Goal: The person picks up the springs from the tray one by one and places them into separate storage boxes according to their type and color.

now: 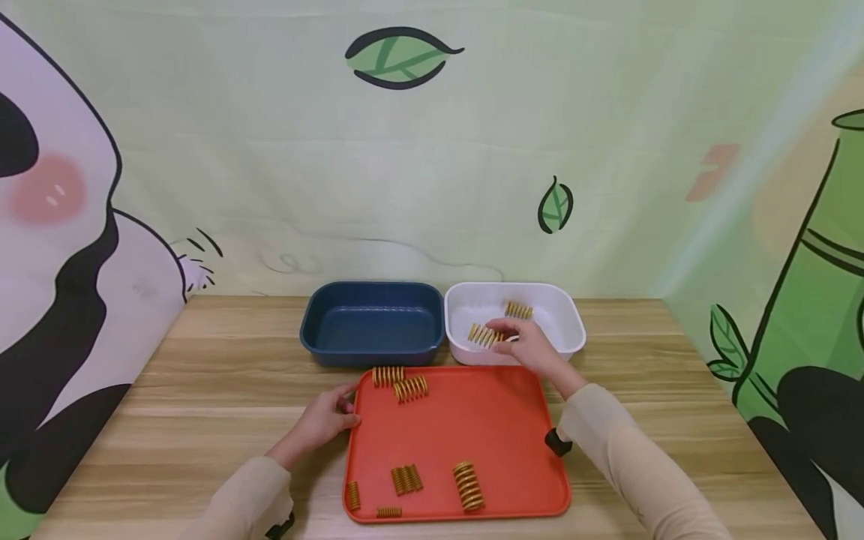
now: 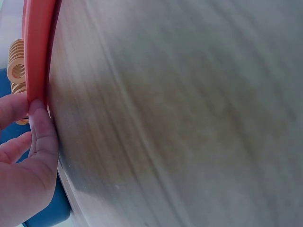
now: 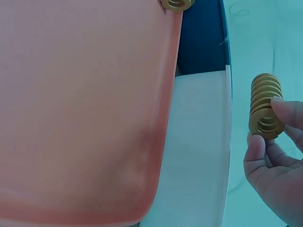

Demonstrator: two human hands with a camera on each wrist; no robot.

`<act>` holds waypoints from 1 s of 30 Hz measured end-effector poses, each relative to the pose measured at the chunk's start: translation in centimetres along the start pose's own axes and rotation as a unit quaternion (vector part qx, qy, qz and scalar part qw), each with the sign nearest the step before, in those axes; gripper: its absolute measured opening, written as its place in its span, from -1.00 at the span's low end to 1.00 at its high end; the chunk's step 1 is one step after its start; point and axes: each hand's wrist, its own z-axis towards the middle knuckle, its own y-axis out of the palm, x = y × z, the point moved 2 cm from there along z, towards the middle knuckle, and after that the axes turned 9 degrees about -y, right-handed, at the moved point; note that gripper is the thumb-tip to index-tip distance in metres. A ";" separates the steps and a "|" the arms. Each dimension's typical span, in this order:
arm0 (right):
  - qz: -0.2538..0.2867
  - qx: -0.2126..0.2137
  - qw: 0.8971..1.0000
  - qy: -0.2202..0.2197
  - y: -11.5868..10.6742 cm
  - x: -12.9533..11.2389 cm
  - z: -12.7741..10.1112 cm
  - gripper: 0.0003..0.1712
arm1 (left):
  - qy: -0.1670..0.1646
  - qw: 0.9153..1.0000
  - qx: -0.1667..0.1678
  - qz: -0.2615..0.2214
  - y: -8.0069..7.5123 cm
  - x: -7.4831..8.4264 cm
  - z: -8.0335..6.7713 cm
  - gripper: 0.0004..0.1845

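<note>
My right hand [image 1: 525, 346] is over the white bin [image 1: 572, 334], pinching a coiled gold spring [image 3: 263, 101] between thumb and fingers at one end. A second gold spring [image 1: 518, 310] lies inside that bin. With thumb and fingers, my left hand [image 1: 322, 417] grips the left rim of the red tray [image 1: 472, 420]; the left wrist view shows the thumb [image 2: 41, 127] against its outer side. Near that hand, two large springs [image 1: 411, 388] rest at the tray's upper left corner. Lower on the tray lie a large spring [image 1: 468, 486], a medium one [image 1: 406, 480] and small ones [image 1: 388, 512].
A dark blue bin [image 1: 307, 337] stands left of the white one, both just behind the tray. Everything sits on a wood-grain table [image 1: 223, 360]. Printed cloth [image 1: 304, 165] with leaves hangs behind and at the sides.
</note>
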 end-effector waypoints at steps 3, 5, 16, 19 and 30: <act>0.002 0.007 1.000 0.002 -0.1 0.2 0.1 -0.60 | 0.010 1.000 0.001 0.003 -0.1 0.0 -0.1 -0.40; 0.005 0.011 1.000 0.003 -0.1 -0.2 0.1 -0.60 | 0.015 1.000 0.002 0.003 -0.1 0.0 -0.1 -0.40; 0.023 0.026 0.999 0.030 -0.5 1.1 0.7 -0.59 | 0.008 1.000 0.007 0.004 0.0 0.0 -0.2 -0.40; 0.016 0.025 0.999 0.038 -0.7 1.1 0.8 -0.59 | 0.005 1.000 0.006 0.002 0.1 -0.1 -0.2 -0.40; 0.005 0.019 0.998 0.052 -1.1 1.7 1.5 -0.58 | 0.003 1.000 0.008 -0.001 0.0 0.1 -0.3 -0.41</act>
